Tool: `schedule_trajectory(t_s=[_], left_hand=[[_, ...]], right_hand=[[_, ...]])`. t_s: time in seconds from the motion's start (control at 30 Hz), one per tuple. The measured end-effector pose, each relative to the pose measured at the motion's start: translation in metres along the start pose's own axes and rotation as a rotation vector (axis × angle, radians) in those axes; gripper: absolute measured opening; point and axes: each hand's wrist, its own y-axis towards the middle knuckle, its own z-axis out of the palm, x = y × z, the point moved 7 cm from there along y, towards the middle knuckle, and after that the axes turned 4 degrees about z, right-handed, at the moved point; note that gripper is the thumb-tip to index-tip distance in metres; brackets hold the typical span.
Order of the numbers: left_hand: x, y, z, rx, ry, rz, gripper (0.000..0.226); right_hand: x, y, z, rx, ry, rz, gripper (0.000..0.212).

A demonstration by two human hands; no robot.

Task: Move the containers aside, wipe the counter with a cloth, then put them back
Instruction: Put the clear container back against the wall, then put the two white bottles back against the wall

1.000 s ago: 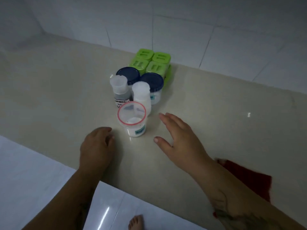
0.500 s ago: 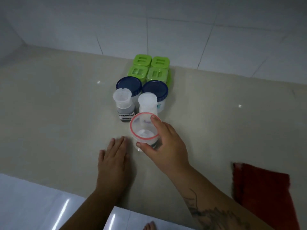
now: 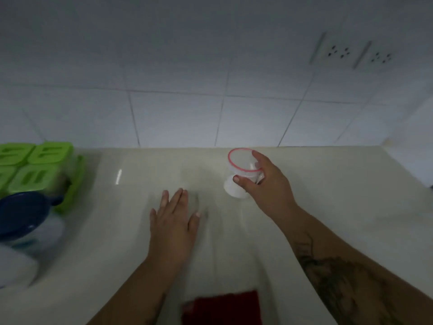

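My right hand (image 3: pixel 267 184) grips a clear container with a red rim (image 3: pixel 241 164), tilted, low over the beige counter (image 3: pixel 339 207) near the back wall. My left hand (image 3: pixel 174 221) lies flat and open on the counter, to the left of the container. A red cloth (image 3: pixel 222 307) lies at the near edge. The other containers sit at the far left: green-lidded boxes (image 3: pixel 39 165), a blue-lidded jar (image 3: pixel 23 212) and a blurred white one (image 3: pixel 14 266).
A white tiled wall (image 3: pixel 178 118) runs along the back of the counter. Two wall sockets (image 3: pixel 351 52) are set in it at the upper right. The picture is blurred by motion.
My right hand closed on the red-rimmed container and carried it right, away from the group. The view swung right, so the other containers now sit at the left edge.
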Motion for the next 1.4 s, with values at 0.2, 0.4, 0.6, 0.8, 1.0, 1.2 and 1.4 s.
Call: schedule_trajectory(t_s=[0.2, 0.4, 0.6, 0.8, 1.0, 1.2, 1.4], left_hand=[[-0.032, 0.078, 0.049, 0.045, 0.151, -0.003, 0.065], [-0.034, 0.096, 0.072, 0.027, 0.219, 0.024, 0.073], [-0.030, 0.100, 0.078, 0.064, 0.247, 0.008, 0.078], [-0.028, 0.100, 0.080, 0.056, 0.296, 0.003, 0.073], [-0.031, 0.099, 0.073, 0.066, 0.143, 0.047, 0.068], [-0.008, 0.034, 0.004, 0.058, -0.643, -0.108, 0.054], [0.042, -0.082, -0.175, -0.239, -0.360, 0.045, 0.044]], right_hand=[[-0.072, 0.102, -0.015, -0.086, 0.045, 0.088, 0.082], [-0.116, 0.160, -0.025, -0.180, -0.018, 0.088, 0.084], [-0.140, 0.181, -0.036, -0.173, -0.061, 0.055, 0.080], [-0.148, 0.182, -0.026, -0.142, -0.066, 0.075, 0.081], [-0.110, 0.158, -0.044, -0.117, -0.274, 0.063, 0.099], [-0.012, 0.073, -0.003, 0.026, -0.091, -0.052, 0.076], [0.122, -0.068, 0.120, 0.367, 0.210, -0.115, 0.077]])
